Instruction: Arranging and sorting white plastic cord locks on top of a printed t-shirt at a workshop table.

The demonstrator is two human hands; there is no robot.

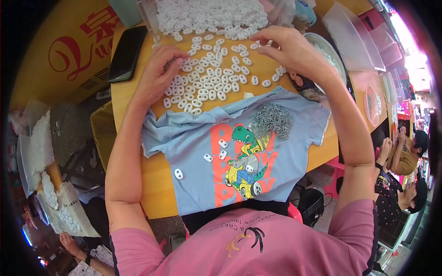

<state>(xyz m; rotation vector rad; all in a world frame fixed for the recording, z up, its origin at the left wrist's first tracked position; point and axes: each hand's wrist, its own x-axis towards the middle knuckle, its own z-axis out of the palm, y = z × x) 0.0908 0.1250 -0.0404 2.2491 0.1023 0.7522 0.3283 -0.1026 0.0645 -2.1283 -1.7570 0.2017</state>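
Note:
Many small white plastic pieces, oval with two holes (209,78), lie spread over the wooden table between my hands. My left hand (161,71) rests at the left edge of the spread, its fingers bent and apart from the thumb, close to several pieces. At the right edge, my right hand (290,50) reaches in with fingers apart, the fingertips next to a few loose pieces. Nearer to me lies a light blue T-shirt (193,170) with a dinosaur print. A heap of small grey metal pins or screws (271,120) sits on it, along with several white pieces.
A large pile of white pieces (212,16) fills the far side. A black phone (128,54) lies at the left table edge. A round tray (338,57) of white pieces and a clear plastic bin (354,37) stand at right. Other people sit at both sides.

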